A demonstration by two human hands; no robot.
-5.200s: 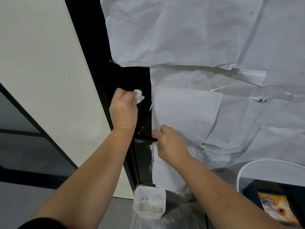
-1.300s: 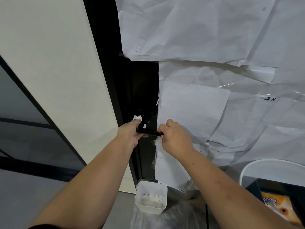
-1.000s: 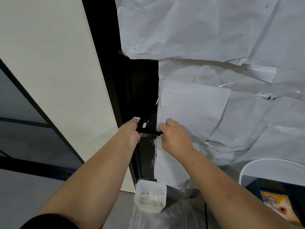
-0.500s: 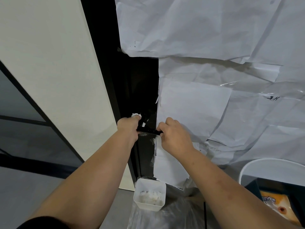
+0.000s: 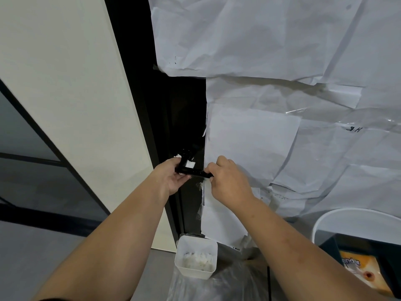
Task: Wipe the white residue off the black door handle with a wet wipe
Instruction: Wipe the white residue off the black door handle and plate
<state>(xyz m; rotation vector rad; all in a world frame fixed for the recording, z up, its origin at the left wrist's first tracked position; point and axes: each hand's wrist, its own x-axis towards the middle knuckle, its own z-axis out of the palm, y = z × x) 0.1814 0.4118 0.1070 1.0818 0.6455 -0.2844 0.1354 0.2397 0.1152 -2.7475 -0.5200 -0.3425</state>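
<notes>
Door handle [image 5: 194, 170] sits mid-frame on the black door edge [image 5: 173, 118]. Only a short black bar shows; both ends are covered by hands and the mount blends into the dark door, hard to separate. Long axis runs roughly 9-to-3 o'clock, right end dipping slightly, free end pointing toward 3.

Wet wipe [image 5: 189, 164] is mostly hidden: just small white bits show above the bar, at 12 o'clock from it, plus a scrap by the left fingertips. Can't tell its full size or fold. White smear [image 5: 199, 185] on the door at about 5 o'clock from the handle; residue on the bar itself too small to judge.

Left hand [image 5: 171, 177], palm partly up, fingers curled around the handle's left end with the wipe pinched against it. Right hand [image 5: 227, 177] closed into a loose fist, thumb and fingers pinching the handle's right end; back of hand blocks the contact point.

Crumpled white paper sheets [image 5: 271, 51] cover the door from 12 to 4 o'clock. White tub [image 5: 196, 257] with white wads at 6 o'clock, on the floor. White bucket rim [image 5: 355, 216] at 4 o'clock, cut off by the frame edge.
</notes>
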